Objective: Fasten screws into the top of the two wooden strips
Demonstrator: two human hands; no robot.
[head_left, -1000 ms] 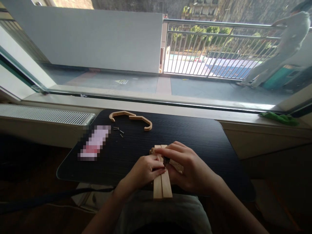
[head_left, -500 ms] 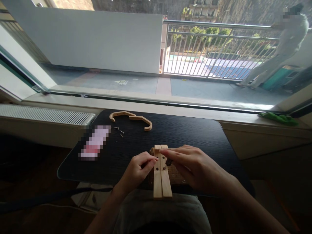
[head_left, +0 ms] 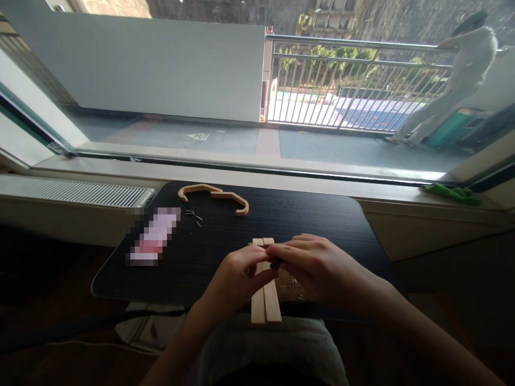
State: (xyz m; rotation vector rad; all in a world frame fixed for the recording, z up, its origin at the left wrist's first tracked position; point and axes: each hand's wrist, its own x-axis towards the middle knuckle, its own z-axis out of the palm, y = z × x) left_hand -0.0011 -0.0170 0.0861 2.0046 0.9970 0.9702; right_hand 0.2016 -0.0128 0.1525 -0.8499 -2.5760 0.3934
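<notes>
Two pale wooden strips (head_left: 265, 308) lie side by side, pointing toward me over the table's near edge. My left hand (head_left: 241, 271) is closed over them, thumb and fingers meeting my right fingertips. At that spot is a small dark piece (head_left: 276, 263), its kind unclear, pinched by my right hand (head_left: 317, 262). Whether the left fingers grip it too is hidden. A brown, dotted block-like thing (head_left: 290, 287) shows beneath my right hand, beside the strips. The strips' middle section is covered by my hands.
On the black table (head_left: 322, 214), two curved wooden hooks (head_left: 233, 197) lie at the back. Several small screws (head_left: 193, 214) are near a blurred pinkish rectangle (head_left: 155, 236). A radiator (head_left: 72, 188) stands left, a green cloth (head_left: 453, 194) on the sill. Outside, a person (head_left: 466, 64) leans on a railing.
My left hand has moved right across the strips to meet my right fingertips, covering the dark holes that showed before. My right hand stays about where it was.
</notes>
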